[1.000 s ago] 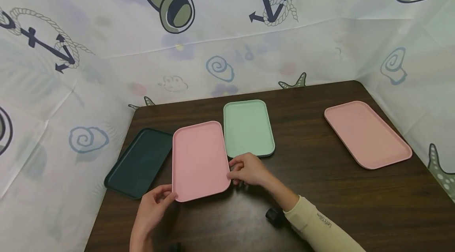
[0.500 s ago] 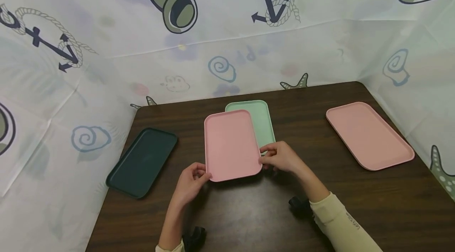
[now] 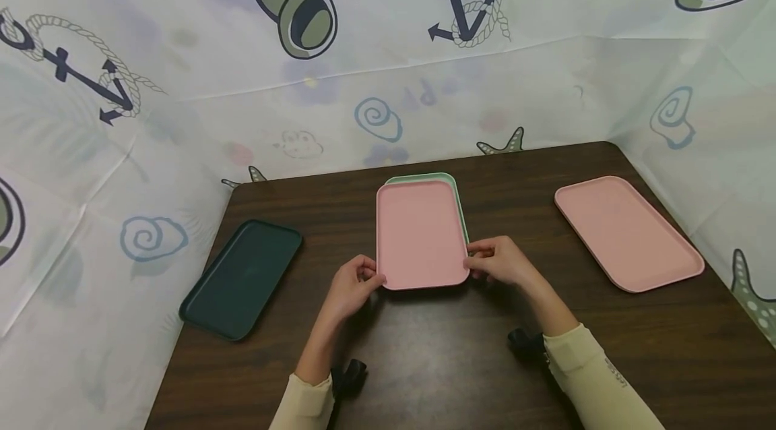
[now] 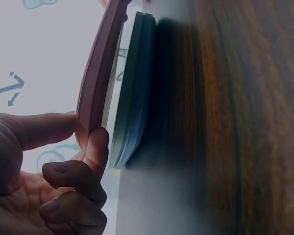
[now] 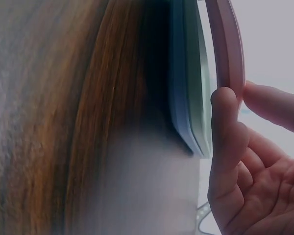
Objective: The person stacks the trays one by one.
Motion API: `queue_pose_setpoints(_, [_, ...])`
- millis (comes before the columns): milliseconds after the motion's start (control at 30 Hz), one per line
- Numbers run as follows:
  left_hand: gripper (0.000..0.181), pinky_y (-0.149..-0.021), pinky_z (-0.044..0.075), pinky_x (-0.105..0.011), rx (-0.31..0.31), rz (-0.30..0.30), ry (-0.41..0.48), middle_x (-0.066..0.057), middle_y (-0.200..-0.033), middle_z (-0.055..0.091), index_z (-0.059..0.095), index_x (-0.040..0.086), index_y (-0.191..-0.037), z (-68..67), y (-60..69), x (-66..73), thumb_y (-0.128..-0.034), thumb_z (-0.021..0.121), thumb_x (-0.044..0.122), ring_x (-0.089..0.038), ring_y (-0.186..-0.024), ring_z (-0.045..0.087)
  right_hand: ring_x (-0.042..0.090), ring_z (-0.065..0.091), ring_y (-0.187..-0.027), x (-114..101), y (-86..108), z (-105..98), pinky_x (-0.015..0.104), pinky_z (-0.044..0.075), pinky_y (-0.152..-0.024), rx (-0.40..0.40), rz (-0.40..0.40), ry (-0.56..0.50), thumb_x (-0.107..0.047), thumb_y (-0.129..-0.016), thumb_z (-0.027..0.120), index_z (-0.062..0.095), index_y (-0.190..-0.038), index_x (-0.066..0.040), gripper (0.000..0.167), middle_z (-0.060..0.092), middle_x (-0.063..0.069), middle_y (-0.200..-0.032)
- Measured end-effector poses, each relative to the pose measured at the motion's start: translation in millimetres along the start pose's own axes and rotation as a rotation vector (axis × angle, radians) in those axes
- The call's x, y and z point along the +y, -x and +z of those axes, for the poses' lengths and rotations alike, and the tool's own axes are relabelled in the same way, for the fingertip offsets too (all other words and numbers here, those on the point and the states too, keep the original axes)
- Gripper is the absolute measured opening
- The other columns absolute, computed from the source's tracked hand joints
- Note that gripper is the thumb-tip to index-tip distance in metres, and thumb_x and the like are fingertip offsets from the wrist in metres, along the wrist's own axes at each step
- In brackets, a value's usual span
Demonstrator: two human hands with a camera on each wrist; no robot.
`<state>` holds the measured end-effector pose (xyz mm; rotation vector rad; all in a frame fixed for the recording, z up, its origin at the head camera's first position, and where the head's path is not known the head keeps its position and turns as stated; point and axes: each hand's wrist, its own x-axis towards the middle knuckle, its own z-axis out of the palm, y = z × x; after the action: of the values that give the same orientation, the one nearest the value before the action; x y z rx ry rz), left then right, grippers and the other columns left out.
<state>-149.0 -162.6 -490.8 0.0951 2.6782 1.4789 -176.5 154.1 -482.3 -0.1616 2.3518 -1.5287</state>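
Both hands hold a pink tray (image 3: 422, 234) level at its near corners. My left hand (image 3: 354, 285) pinches the left corner between thumb and fingers. At the right corner, my right hand (image 3: 500, 261) has its thumb on top and fingers beneath. Under the pink tray lies a light green tray (image 3: 424, 178), of which only the far and right rims show in the head view. In the left wrist view a gap separates the pink tray from the green tray (image 4: 127, 83), which sits on a blue tray (image 4: 143, 93).
A dark green tray (image 3: 242, 280) lies slanted on the table's left side. Another pink tray (image 3: 629, 233) lies near the right edge. The dark wooden table (image 3: 436, 362) is backed by a printed white cloth (image 3: 242, 127). Black wrist mounts (image 3: 349, 378) hang under both wrists.
Both hands have carried the pink tray rightward and away from me, from beside the dark green tray to over the light green one, which it now mostly covers. The other trays have stayed put.
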Motion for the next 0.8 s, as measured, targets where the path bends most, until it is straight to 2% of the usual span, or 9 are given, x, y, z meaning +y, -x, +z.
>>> queue_pose_setpoints(167, [0.013, -0.059, 0.039, -0.031, -0.010, 0.005, -0.020, -0.001, -0.071, 0.060, 0.064, 0.004, -0.091, 4.6, -8.3, 0.0, -0.0839, 0.074, 0.010, -0.017, -0.063, 0.050, 0.023, 0.067, -0.067, 1.2, -3.3, -2.6, 0.035, 0.051, -0.054, 0.024, 0.012, -0.001, -0.011, -0.089, 0.070, 0.062, -0.122, 0.011, 0.041, 0.071, 0.016, -0.082])
queue_pose_setpoints(467, [0.015, -0.064, 0.039, -0.032, -0.001, 0.007, -0.094, 0.000, -0.072, 0.061, 0.064, 0.006, -0.091, 11.0, -19.4, -1.4, -0.0843, 0.074, 0.014, -0.016, -0.065, 0.050, 0.018, 0.064, -0.064, 2.3, -10.1, -2.6, 0.031, 0.050, -0.053, 0.078, 0.034, 0.013, -0.009, -0.087, 0.069, 0.064, -0.119, 0.010, 0.038, 0.070, 0.011, -0.078])
queue_pose_setpoints(667, [0.014, -0.064, 0.039, -0.033, 0.029, 0.012, -0.147, 0.001, -0.073, 0.060, 0.064, 0.008, -0.091, 12.4, -22.6, 1.8, -0.0846, 0.074, 0.017, -0.015, -0.065, 0.050, 0.019, 0.065, -0.064, 3.9, -16.8, -3.6, 0.031, 0.050, -0.052, 0.091, 0.024, 0.022, -0.008, -0.088, 0.068, 0.064, -0.120, 0.011, 0.037, 0.070, 0.010, -0.079])
queue_pose_setpoints(800, [0.012, -0.063, 0.040, -0.034, 0.075, 0.026, -0.225, 0.003, -0.072, 0.060, 0.067, 0.011, -0.090, 14.4, -23.0, 4.7, -0.0856, 0.074, 0.020, -0.016, -0.064, 0.051, 0.019, 0.065, -0.064, 3.7, -20.0, -4.0, 0.032, 0.050, -0.052, 0.099, 0.017, 0.022, -0.006, -0.088, 0.067, 0.064, -0.119, 0.011, 0.036, 0.070, 0.012, -0.079])
